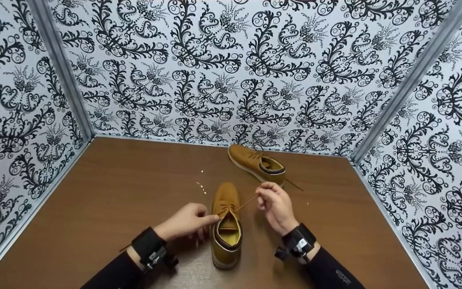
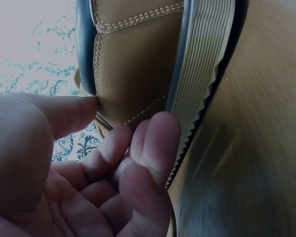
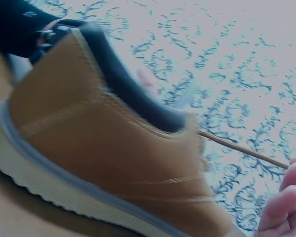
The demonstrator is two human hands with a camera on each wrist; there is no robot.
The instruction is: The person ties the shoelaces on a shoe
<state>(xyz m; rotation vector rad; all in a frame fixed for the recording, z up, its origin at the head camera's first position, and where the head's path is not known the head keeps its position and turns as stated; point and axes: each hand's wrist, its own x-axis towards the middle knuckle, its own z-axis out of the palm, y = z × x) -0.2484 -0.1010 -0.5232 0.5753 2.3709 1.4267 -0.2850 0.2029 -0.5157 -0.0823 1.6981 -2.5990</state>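
Observation:
A tan lace-up shoe (image 1: 226,196) stands upright on the table, its toe pointing away from me. To its left, my left hand (image 1: 189,220) touches the shoe near the eyelets with an extended thumb. The other fingers of that hand (image 2: 133,168) bend loosely beside the shoe's side, with a gap below the thumb. On the right, my right hand (image 1: 277,206) pinches one end of the shoelace (image 1: 249,202) between thumb and fingertips. The lace (image 3: 244,149) runs taut and straight from the shoe's eyelets up to those fingers.
A second tan shoe (image 1: 251,159) lies farther back by the patterned wall (image 1: 215,80), a lace end trailing to its right. Small pale specks (image 1: 202,187) dot the brown table (image 1: 142,176). Patterned panels with metal posts (image 1: 411,80) close in the sides.

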